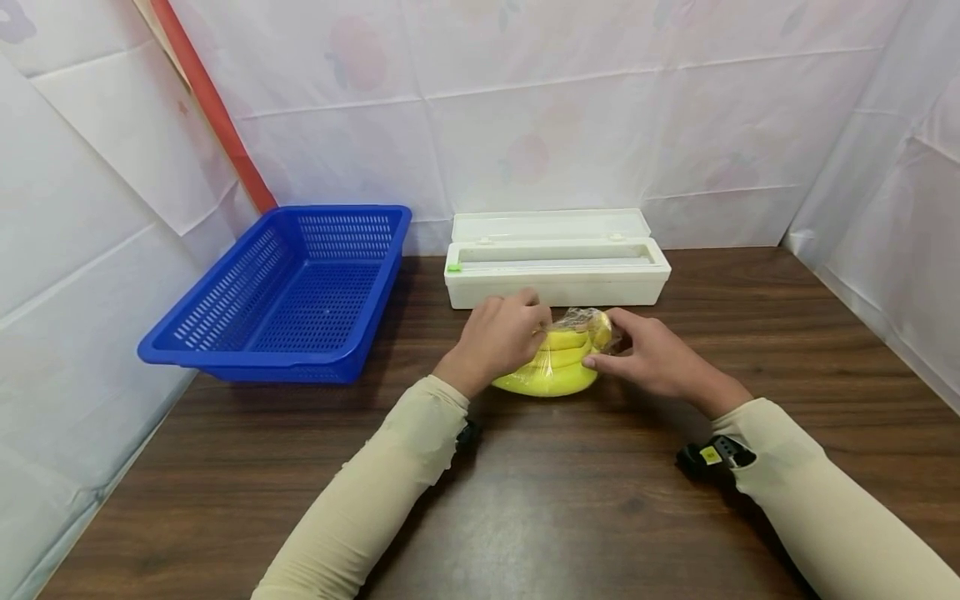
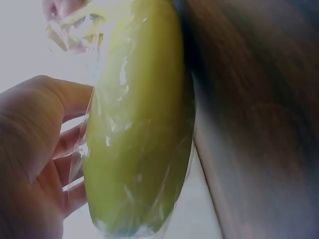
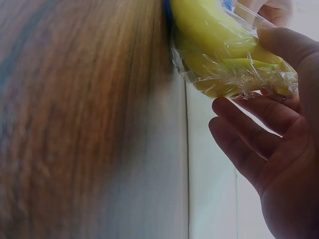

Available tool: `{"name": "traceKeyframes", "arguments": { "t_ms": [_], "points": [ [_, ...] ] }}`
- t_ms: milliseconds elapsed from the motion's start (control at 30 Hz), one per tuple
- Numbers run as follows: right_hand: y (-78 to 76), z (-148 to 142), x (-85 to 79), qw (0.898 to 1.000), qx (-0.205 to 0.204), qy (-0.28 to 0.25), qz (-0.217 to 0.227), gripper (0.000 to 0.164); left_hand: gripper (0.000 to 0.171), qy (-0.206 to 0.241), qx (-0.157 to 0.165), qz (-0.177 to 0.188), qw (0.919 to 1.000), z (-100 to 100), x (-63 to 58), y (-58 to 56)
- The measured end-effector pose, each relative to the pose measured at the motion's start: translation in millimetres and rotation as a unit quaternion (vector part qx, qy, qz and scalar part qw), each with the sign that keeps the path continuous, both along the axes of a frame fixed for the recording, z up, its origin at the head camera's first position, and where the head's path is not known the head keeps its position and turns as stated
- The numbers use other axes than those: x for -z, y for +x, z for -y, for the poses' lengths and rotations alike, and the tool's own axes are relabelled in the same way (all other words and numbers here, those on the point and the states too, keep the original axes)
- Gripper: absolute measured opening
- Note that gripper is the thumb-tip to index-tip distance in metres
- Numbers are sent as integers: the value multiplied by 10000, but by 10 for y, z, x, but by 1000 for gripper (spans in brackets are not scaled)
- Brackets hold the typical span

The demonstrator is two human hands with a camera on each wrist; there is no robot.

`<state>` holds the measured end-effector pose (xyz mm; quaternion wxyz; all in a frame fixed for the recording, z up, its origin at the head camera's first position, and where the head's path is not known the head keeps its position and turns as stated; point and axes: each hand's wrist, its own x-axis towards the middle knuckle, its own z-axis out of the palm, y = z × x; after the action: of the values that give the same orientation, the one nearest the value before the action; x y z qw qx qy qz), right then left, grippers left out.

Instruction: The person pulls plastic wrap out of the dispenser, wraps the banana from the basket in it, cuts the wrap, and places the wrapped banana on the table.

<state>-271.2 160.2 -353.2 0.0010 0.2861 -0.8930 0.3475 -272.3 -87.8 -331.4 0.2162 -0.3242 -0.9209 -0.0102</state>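
Observation:
A bunch of yellow bananas lies on the table, wrapped in clear cling film. My right hand holds the bunch at its stem end, thumb on one side and fingers on the other. The film is crumpled there, as the right wrist view shows around the wrapped bananas. Over the far left side of the bunch, my left hand has its fingers curled at the film. In the left wrist view, the thumb and fingers of the left hand meet the film's edge beside the bananas; its fingertips are partly hidden.
Behind the bunch stands a white cling film dispenser box with its lid raised and a green slider at its left end. To the left sits a blue plastic basket. White patterned sheets hang behind the brown wooden table.

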Motion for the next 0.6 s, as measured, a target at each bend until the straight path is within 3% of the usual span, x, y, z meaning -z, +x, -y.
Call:
{"name": "traceKeyframes", "arguments": {
  "t_ms": [100, 200, 400, 600],
  "points": [
    [4, -2, -3, 10000, -1, 26, -49, 48, 19, -338, 179, -537, 9978, -48, 12, 9],
    [6, -3, -12, 9999, 4, 44, -102, 47, 17, -434, 284, -638, 9966, -88, 0, 29],
    [0, -15, -8, 9999, 10, 69, -135, 46, 11, 73, 403, 119, 9991, -72, -34, 47],
    [-12, -31, 6, 9999, 2, 83, -105, 46, 16, 290, 169, 961, 9948, -62, -93, 68]
  ]
}}
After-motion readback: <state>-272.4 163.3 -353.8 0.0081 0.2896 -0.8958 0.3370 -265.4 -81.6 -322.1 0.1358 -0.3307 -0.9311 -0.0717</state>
